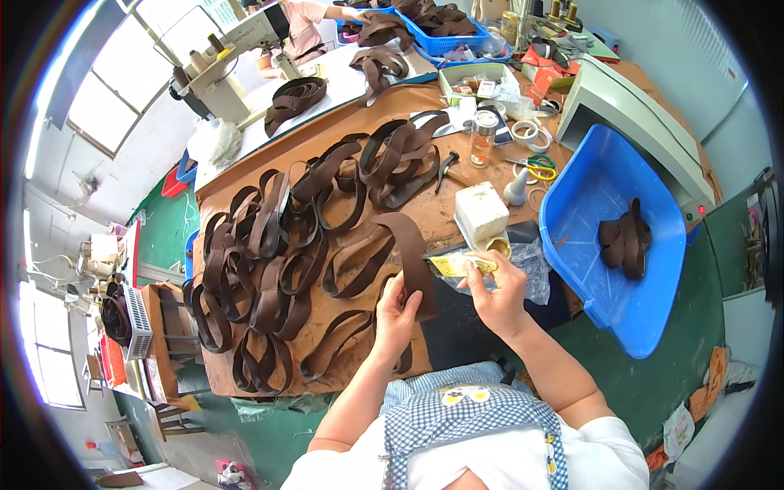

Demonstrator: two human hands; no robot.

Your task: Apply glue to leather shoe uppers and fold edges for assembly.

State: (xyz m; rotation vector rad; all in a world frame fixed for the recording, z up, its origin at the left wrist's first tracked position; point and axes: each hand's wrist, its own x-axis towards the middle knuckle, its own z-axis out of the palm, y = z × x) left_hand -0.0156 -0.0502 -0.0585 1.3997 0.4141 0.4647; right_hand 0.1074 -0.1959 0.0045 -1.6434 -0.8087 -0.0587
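The left hand [397, 314] grasps a brown strap [406, 239]; the right hand [498, 296] pinches a yellow tool [454, 264] just beside it. Looped straps [268, 227] cover the table [237, 187].

From the wearer's head, the wide fisheye view looks steeply down and forward, close above the apron [469, 420], with the left hand [396, 318] and right hand [500, 294] near its middle, the table [219, 369] beyond, windows [122, 86] bending along the left rim

White short-sleeved top [343, 453], blue-and-white checked apron [482, 419], white flower motif [465, 395] with yellow centres, bare forearms [353, 404]
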